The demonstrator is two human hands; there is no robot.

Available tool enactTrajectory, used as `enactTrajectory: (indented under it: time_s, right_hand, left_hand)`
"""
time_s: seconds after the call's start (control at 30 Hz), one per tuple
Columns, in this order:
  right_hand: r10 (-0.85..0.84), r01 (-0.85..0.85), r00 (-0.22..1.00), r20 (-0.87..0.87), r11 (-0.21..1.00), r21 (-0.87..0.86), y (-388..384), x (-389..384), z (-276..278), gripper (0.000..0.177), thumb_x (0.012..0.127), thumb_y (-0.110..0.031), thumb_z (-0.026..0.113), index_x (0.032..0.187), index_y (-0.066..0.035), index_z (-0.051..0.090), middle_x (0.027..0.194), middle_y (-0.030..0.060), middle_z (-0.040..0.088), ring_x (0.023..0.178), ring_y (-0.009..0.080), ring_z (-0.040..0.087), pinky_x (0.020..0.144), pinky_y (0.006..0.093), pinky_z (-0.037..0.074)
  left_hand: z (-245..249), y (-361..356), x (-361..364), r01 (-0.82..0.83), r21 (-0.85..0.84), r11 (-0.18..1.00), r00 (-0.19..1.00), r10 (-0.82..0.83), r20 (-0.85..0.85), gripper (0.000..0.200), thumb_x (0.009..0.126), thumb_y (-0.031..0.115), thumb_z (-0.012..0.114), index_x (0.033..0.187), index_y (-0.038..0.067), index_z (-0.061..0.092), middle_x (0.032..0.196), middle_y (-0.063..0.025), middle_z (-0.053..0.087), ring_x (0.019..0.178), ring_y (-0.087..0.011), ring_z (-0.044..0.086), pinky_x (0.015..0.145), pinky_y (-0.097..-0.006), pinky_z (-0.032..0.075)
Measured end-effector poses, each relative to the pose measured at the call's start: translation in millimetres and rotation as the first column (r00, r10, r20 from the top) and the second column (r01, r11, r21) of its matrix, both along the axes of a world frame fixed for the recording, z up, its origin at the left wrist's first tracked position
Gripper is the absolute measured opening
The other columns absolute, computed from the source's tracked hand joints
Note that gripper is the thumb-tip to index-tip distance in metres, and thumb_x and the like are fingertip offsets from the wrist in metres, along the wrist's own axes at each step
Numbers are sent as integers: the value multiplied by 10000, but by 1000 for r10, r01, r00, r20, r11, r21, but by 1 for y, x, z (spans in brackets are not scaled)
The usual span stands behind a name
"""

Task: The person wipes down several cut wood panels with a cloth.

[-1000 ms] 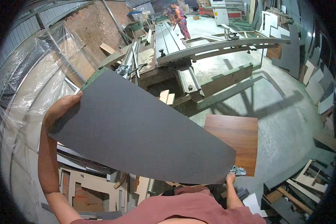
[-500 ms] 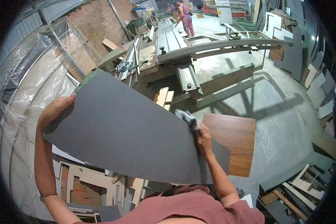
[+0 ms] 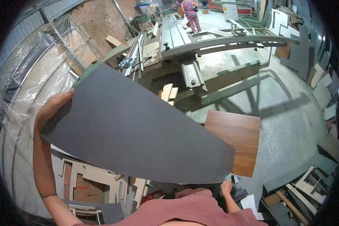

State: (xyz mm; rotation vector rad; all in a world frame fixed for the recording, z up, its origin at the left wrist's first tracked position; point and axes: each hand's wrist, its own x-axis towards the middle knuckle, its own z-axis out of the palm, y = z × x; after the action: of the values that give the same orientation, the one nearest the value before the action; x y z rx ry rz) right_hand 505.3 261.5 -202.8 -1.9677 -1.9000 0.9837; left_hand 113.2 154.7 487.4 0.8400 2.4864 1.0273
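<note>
A large dark grey board (image 3: 135,128) fills the middle of the view, held up flat in front of me. My left hand (image 3: 52,107) grips its left edge, thumb on top. My right hand (image 3: 226,185) is low at the board's near right corner, closed on a small grey-white rag (image 3: 229,177) that peeks out just under the board's edge. Most of that hand is hidden by the board. A wood-grain brown panel (image 3: 239,137) lies beyond the board's right end.
A long panel saw table (image 3: 199,41) crosses the back, with a person in patterned clothes (image 3: 192,13) standing far off. Clear plastic sheeting (image 3: 30,71) hangs at the left. Offcuts and cut-out boards (image 3: 90,180) lie below; scrap panels (image 3: 301,184) litter the concrete floor at right.
My right hand with the rag has come off the board's top face and dropped back to the near right corner. The board sits slightly lower and flatter.
</note>
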Motion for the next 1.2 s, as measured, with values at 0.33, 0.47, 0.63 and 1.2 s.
enactTrajectory:
  time_s: [0.33, 0.47, 0.63, 1.2]
  right_hand:
    - [-962, -327, 70, -266, 229, -917, -22, -51, 117, 196, 823, -264, 500, 828, -71, 536, 849, 93, 546, 823, 250, 515, 678, 392, 474]
    - [-998, -635, 4, -57, 42, -772, -29, -84, 186, 438, 680, -366, 642, 950, -43, 517, 928, 106, 534, 893, 242, 497, 736, 375, 462]
    - [-1000, -698, -17, -17, 24, -715, -37, -98, 215, 474, 696, -433, 613, 942, -37, 527, 927, 113, 554, 868, 225, 533, 713, 364, 478]
    - [-914, -303, 49, -402, 370, -878, 37, -36, 255, 128, 737, -184, 607, 767, -72, 554, 647, 75, 591, 497, 199, 561, 440, 315, 492]
  left_hand:
    - [3, 16, -8, 59, 49, 997, 996, -62, 60, 488, 802, 404, 499, 953, -59, 530, 813, -162, 579, 680, -188, 564, 614, -283, 449]
    - [2, 19, -2, 59, 25, 998, 998, -58, -25, 492, 803, 400, 499, 962, -65, 527, 826, -169, 579, 689, -192, 563, 632, -277, 446]
    - [3, 16, -11, 160, 24, 987, 987, -160, -2, 471, 798, 280, 499, 1118, -61, 443, 979, -177, 540, 799, -185, 544, 728, -283, 422]
    - [-93, -66, -58, 484, 696, 530, 684, -725, 76, 593, 695, 271, 632, 1125, -79, 420, 1097, -230, 444, 1024, -271, 460, 848, -332, 382]
